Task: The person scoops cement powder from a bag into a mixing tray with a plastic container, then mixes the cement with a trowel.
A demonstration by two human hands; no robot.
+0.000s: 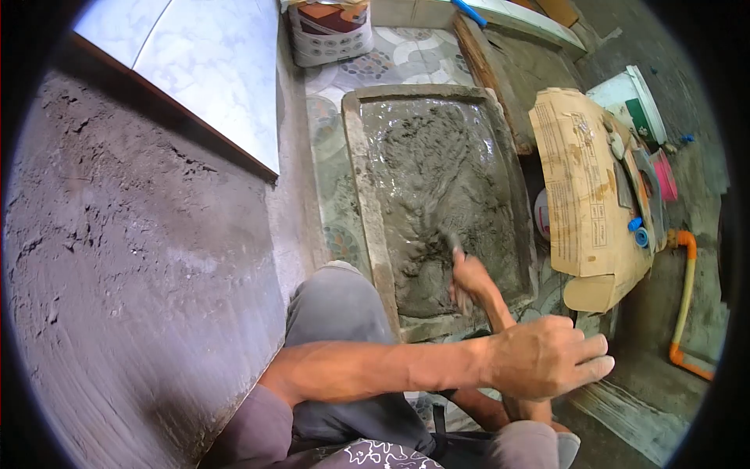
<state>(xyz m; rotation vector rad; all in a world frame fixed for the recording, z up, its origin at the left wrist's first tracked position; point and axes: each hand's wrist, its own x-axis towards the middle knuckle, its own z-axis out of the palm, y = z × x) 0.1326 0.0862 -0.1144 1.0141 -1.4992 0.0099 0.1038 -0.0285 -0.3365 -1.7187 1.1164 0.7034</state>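
Note:
My right hand (472, 283) is wrapped round the handle of a trowel (451, 237), whose blade is sunk in wet grey mortar (437, 172). The mortar fills a shallow rectangular trough (362, 195) on the floor. My left forearm crosses over my right arm. At its end, my left hand (547, 358) hangs loosely closed, fingers bent and thumb near the index finger, with nothing visible in it. It is near the trough's lower right corner, apart from the mortar.
A mortar-coated surface (141, 258) and white marbled tiles (211, 70) lie at left. Behind the trough stands a bag (331, 35). At right are a cardboard sheet (578, 187) with tools on it, a white bucket (634, 102) and an orange-jointed pipe (687, 289).

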